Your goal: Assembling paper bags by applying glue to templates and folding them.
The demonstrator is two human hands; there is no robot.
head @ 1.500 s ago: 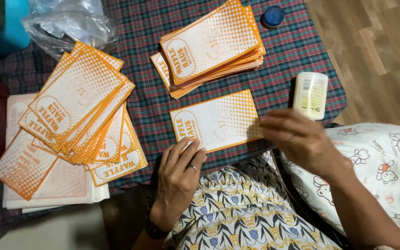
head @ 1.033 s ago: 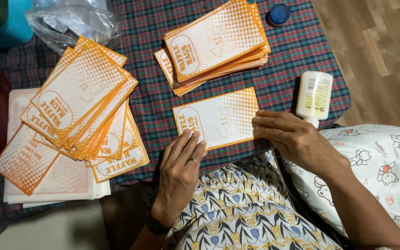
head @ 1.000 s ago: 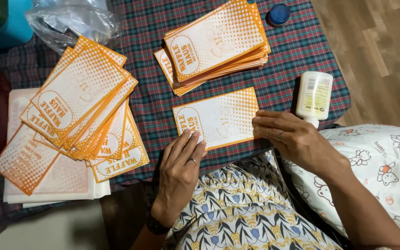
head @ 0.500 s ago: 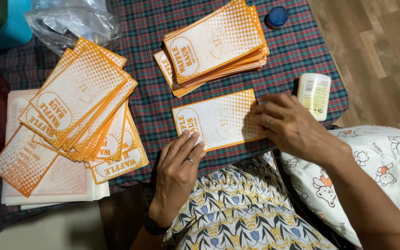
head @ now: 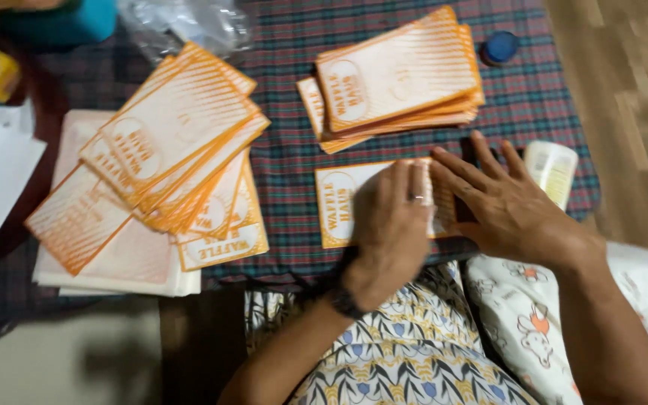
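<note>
- We are pressing our left hand (head: 390, 225) flat, grip open, on the orange bag (head: 339, 206).
- We are laying our right hand (head: 504, 206), grip open, beside it, near the bottle (head: 553, 169).

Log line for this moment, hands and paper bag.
left hand: flat on paper bag | right hand: flat on its right end | bag: lying on plaid cloth
</note>
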